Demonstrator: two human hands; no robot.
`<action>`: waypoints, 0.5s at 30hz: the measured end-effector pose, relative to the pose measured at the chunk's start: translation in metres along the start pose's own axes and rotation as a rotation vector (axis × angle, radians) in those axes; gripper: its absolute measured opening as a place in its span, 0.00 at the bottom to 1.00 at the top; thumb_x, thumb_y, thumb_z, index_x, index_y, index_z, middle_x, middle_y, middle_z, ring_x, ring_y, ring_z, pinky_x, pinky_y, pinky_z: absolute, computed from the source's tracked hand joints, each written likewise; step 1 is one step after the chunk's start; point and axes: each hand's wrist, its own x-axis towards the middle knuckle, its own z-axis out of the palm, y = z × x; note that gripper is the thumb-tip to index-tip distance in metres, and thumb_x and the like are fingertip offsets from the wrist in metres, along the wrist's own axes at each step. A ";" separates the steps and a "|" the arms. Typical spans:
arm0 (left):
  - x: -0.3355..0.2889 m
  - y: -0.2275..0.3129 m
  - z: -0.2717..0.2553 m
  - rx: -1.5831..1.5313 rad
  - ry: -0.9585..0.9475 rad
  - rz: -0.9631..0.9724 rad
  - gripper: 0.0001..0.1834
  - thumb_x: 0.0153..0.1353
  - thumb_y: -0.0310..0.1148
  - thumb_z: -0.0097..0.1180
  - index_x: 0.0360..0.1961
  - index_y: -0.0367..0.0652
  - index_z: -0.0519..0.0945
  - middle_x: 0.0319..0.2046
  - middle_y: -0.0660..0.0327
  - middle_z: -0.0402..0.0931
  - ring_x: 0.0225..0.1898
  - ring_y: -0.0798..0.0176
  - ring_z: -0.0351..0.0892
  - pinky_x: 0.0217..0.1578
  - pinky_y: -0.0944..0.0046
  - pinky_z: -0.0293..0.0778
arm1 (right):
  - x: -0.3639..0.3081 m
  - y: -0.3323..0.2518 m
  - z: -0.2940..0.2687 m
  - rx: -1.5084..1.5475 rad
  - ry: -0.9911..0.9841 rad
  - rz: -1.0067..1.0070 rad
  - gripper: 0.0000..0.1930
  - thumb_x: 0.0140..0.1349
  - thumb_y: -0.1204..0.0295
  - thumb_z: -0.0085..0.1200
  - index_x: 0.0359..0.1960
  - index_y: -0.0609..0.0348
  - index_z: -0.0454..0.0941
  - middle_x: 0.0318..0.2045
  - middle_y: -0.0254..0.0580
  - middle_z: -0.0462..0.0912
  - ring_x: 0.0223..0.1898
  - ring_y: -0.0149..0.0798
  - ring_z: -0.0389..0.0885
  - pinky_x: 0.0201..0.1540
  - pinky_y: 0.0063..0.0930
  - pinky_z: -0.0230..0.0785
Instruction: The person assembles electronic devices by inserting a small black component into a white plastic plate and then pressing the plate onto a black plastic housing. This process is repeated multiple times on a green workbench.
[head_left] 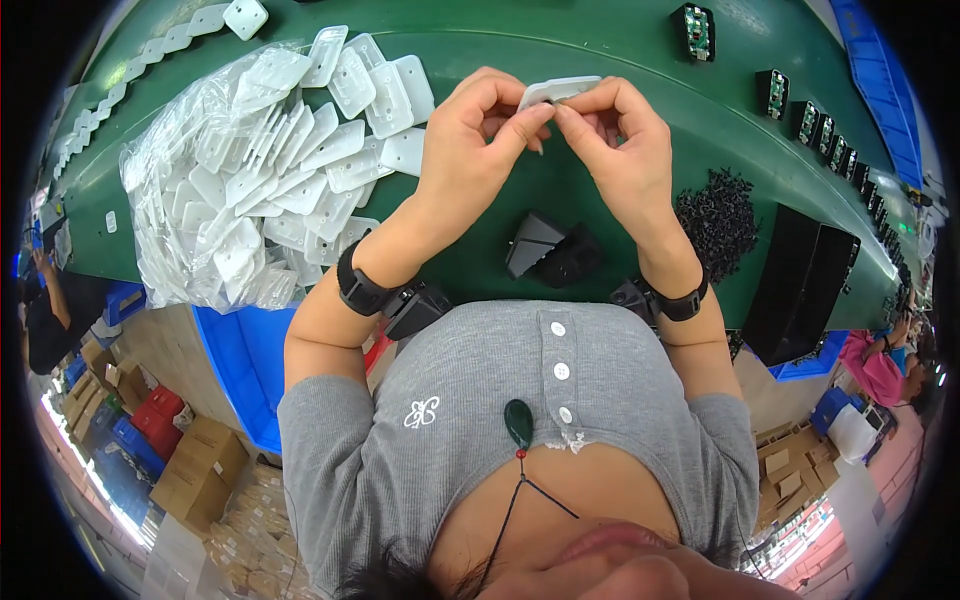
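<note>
Both my hands meet above the green table, pinching a thin white plastic plate [558,90] between thumbs and fingers. My left hand [480,130] has its left edge, and my right hand [618,128] its right edge. Any small piece between the thumbs is too hidden to make out. Left of my left hand lies a heap of similar white plates [290,170], partly inside a clear plastic bag [165,150]. A pile of small black parts [718,215] sits beside my right wrist. Below my hands are dark angular housings [540,245].
A row of black housings with green circuit boards [697,32] curves along the right side. White plates [175,38] form a line at the far left. A long black box [800,270] stands at the near right. Blue bins [235,350] sit under the table edge [480,285].
</note>
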 end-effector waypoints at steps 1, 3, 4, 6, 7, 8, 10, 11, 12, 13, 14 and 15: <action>0.000 -0.002 -0.001 -0.001 0.001 0.001 0.06 0.63 0.25 0.58 0.34 0.32 0.76 0.34 0.63 0.73 0.31 0.70 0.79 0.33 0.72 0.75 | -0.001 -0.001 0.000 -0.037 -0.003 0.047 0.03 0.61 0.76 0.60 0.33 0.61 0.78 0.30 0.26 0.73 0.29 0.18 0.65 0.30 0.13 0.56; 0.001 -0.006 -0.003 0.110 -0.003 0.056 0.06 0.63 0.25 0.58 0.33 0.32 0.75 0.33 0.62 0.72 0.30 0.71 0.78 0.30 0.72 0.73 | -0.001 0.000 0.000 -0.075 -0.001 0.093 0.04 0.61 0.76 0.61 0.33 0.61 0.78 0.31 0.26 0.73 0.28 0.17 0.65 0.30 0.13 0.56; 0.000 -0.005 -0.003 0.109 -0.006 0.057 0.06 0.63 0.25 0.58 0.33 0.32 0.75 0.33 0.62 0.72 0.30 0.71 0.78 0.30 0.72 0.73 | -0.002 0.003 0.001 -0.109 0.006 0.028 0.05 0.60 0.75 0.62 0.34 0.61 0.78 0.31 0.27 0.73 0.29 0.19 0.66 0.31 0.14 0.57; -0.001 -0.004 -0.004 -0.027 -0.003 -0.032 0.06 0.63 0.25 0.58 0.33 0.33 0.76 0.34 0.62 0.73 0.30 0.71 0.78 0.29 0.73 0.73 | -0.001 0.005 0.002 -0.141 0.012 -0.038 0.07 0.59 0.74 0.63 0.35 0.61 0.78 0.31 0.28 0.73 0.30 0.20 0.66 0.32 0.15 0.57; -0.001 -0.004 -0.005 -0.027 -0.004 -0.032 0.06 0.63 0.25 0.58 0.33 0.33 0.76 0.34 0.62 0.73 0.30 0.71 0.78 0.29 0.73 0.73 | -0.001 0.004 0.002 -0.246 0.141 -0.210 0.09 0.57 0.73 0.65 0.36 0.60 0.78 0.32 0.29 0.73 0.31 0.22 0.67 0.34 0.16 0.58; -0.001 -0.003 -0.007 -0.016 -0.022 -0.070 0.06 0.63 0.26 0.58 0.33 0.33 0.76 0.34 0.62 0.73 0.30 0.71 0.78 0.29 0.73 0.72 | -0.001 0.003 0.003 -0.349 0.266 -0.383 0.11 0.55 0.71 0.67 0.37 0.59 0.78 0.32 0.29 0.74 0.32 0.25 0.68 0.35 0.18 0.59; -0.001 -0.002 -0.008 -0.004 -0.036 -0.109 0.06 0.63 0.26 0.58 0.33 0.33 0.76 0.33 0.63 0.73 0.30 0.72 0.78 0.29 0.73 0.72 | 0.002 0.002 -0.003 -0.365 0.196 -0.363 0.14 0.53 0.71 0.68 0.38 0.59 0.77 0.32 0.29 0.74 0.34 0.26 0.68 0.37 0.19 0.59; -0.001 -0.001 -0.007 -0.006 -0.053 -0.117 0.06 0.63 0.26 0.58 0.34 0.33 0.76 0.33 0.63 0.73 0.30 0.72 0.78 0.29 0.73 0.72 | 0.003 0.002 -0.007 -0.386 0.134 -0.341 0.17 0.51 0.71 0.69 0.40 0.59 0.77 0.32 0.30 0.74 0.35 0.28 0.68 0.38 0.20 0.59; 0.000 -0.001 -0.006 -0.008 -0.069 -0.124 0.06 0.63 0.26 0.59 0.34 0.33 0.76 0.32 0.64 0.73 0.30 0.72 0.78 0.30 0.74 0.72 | 0.004 0.003 -0.008 -0.386 0.135 -0.339 0.17 0.51 0.71 0.69 0.40 0.59 0.77 0.32 0.30 0.74 0.35 0.28 0.68 0.38 0.20 0.59; 0.000 -0.001 -0.006 -0.008 -0.070 -0.126 0.06 0.63 0.26 0.59 0.34 0.33 0.76 0.32 0.64 0.73 0.30 0.72 0.78 0.30 0.74 0.72 | 0.004 0.005 -0.009 -0.360 0.048 -0.249 0.17 0.52 0.71 0.69 0.40 0.59 0.76 0.32 0.30 0.74 0.34 0.27 0.68 0.37 0.19 0.59; 0.000 -0.002 -0.006 0.011 -0.081 -0.125 0.06 0.63 0.26 0.58 0.35 0.33 0.76 0.32 0.63 0.75 0.30 0.71 0.78 0.30 0.73 0.73 | 0.005 0.007 -0.012 -0.334 -0.037 -0.159 0.17 0.52 0.71 0.69 0.40 0.59 0.75 0.33 0.30 0.74 0.34 0.26 0.68 0.37 0.19 0.59; 0.001 -0.003 -0.006 0.030 -0.092 -0.123 0.06 0.64 0.26 0.57 0.37 0.32 0.77 0.32 0.62 0.76 0.30 0.71 0.79 0.30 0.73 0.74 | 0.005 0.008 -0.014 -0.334 -0.035 -0.157 0.17 0.52 0.71 0.69 0.40 0.59 0.75 0.33 0.30 0.74 0.34 0.26 0.68 0.37 0.19 0.59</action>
